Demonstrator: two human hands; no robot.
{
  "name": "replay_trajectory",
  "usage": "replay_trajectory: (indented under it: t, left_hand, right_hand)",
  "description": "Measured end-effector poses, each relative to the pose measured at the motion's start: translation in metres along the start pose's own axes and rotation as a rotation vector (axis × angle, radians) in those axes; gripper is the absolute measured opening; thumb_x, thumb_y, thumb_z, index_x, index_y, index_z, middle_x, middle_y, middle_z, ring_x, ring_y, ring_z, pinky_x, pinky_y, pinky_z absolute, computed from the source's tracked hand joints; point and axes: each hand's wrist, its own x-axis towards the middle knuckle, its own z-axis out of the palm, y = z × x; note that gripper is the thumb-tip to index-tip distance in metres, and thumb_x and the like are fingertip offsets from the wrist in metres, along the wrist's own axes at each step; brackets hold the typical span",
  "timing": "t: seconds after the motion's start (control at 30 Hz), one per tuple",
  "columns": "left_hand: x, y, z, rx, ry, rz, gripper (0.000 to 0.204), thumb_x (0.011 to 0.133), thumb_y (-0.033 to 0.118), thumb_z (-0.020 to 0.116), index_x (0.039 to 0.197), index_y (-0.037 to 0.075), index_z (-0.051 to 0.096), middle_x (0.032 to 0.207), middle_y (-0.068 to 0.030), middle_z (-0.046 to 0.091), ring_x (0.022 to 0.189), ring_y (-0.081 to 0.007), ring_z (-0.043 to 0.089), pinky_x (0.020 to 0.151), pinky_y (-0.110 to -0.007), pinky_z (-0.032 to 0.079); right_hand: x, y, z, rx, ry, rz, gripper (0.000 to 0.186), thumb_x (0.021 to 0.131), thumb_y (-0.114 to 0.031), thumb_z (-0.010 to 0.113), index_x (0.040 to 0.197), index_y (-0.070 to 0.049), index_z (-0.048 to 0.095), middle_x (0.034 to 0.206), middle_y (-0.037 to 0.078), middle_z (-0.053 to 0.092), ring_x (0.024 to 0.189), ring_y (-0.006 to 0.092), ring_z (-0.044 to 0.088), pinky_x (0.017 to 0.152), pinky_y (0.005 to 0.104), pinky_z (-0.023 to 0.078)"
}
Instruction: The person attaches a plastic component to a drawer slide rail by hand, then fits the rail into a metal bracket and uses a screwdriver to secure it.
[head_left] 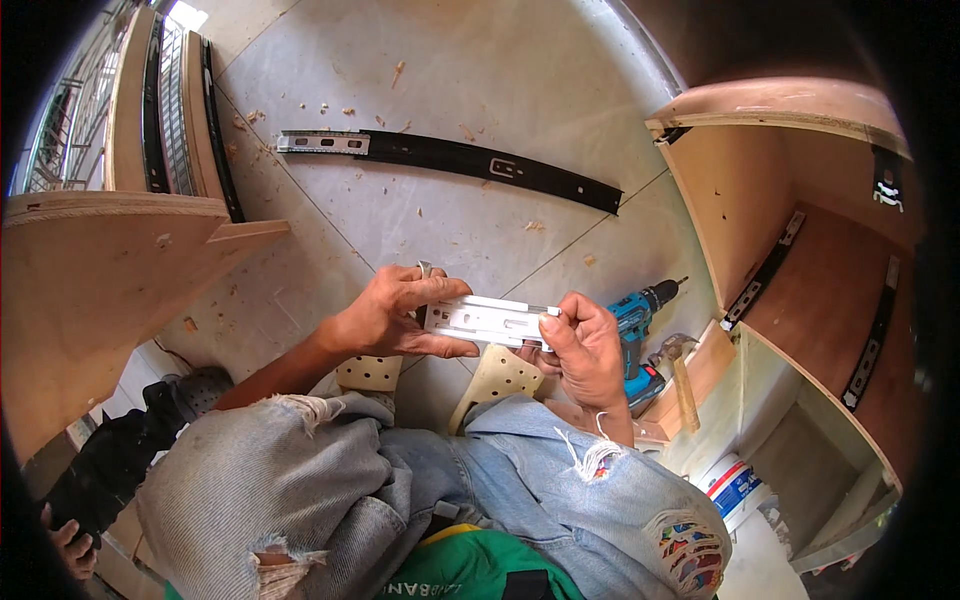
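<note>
Between my hands, above my knees, is a silvery metal drawer slide (480, 319) with slots and holes along its face. My left hand (405, 312) grips its left end, thumb along the upper edge and fingers at the lower edge. At the other end, my right hand (580, 345) pinches it, the thumb pressed near the tip. Some of the right fingers are hidden behind the slide. Beyond my hands a long black drawer slide (450, 163) lies on the tiled floor, its silvery inner rail showing at the left end.
A blue cordless drill (636, 325) and a hammer (684, 385) lie to my right. Beside them, a wooden cabinet (735, 190) has black slides fixed inside. Wooden panels (110, 240) with slides stand at left. Another person's hand (70, 545) shows at lower left. A white bucket (735, 488) sits lower right.
</note>
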Motion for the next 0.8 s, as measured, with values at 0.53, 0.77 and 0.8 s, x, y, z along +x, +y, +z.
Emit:
replay_trajectory:
  t: [0.53, 0.77, 0.8]
  left_hand:
    - [-0.002, 0.035, -0.004, -1.14, -0.067, -0.613, 0.026, 0.095, 0.011, 0.063, 0.113, -0.007, 0.061, 0.079, -0.0091, 0.065, 0.06, -0.0135, 0.066, 0.052, -0.027, 0.056]
    - [0.002, 0.036, -0.01, -1.145, -0.163, -0.642, 0.026, 0.094, 0.003, 0.053, 0.116, -0.011, 0.058, 0.076, -0.0113, 0.065, 0.059, -0.0148, 0.064, 0.054, -0.028, 0.057]
    - [0.003, 0.037, -0.01, -1.127, -0.157, -0.669, 0.026, 0.093, 0.002, 0.053, 0.115, -0.011, 0.058, 0.076, -0.0112, 0.065, 0.059, -0.0147, 0.064, 0.053, -0.028, 0.056]
  right_hand:
    - [-0.003, -0.018, 0.001, -0.143, -0.003, -0.069, 0.028, 0.091, -0.019, 0.069, 0.076, -0.006, 0.049, 0.066, 0.0, 0.054, 0.054, 0.0033, 0.048, 0.046, 0.0192, 0.037]
    - [-0.003, -0.022, -0.001, -0.096, -0.005, -0.025, 0.029, 0.091, -0.02, 0.07, 0.076, -0.006, 0.049, 0.067, 0.0, 0.055, 0.053, 0.0024, 0.048, 0.048, 0.019, 0.042]
    - [-0.003, -0.022, -0.002, -0.097, -0.003, -0.025, 0.029, 0.091, -0.02, 0.07, 0.076, -0.006, 0.049, 0.067, 0.0, 0.055, 0.053, 0.0024, 0.048, 0.048, 0.019, 0.042]
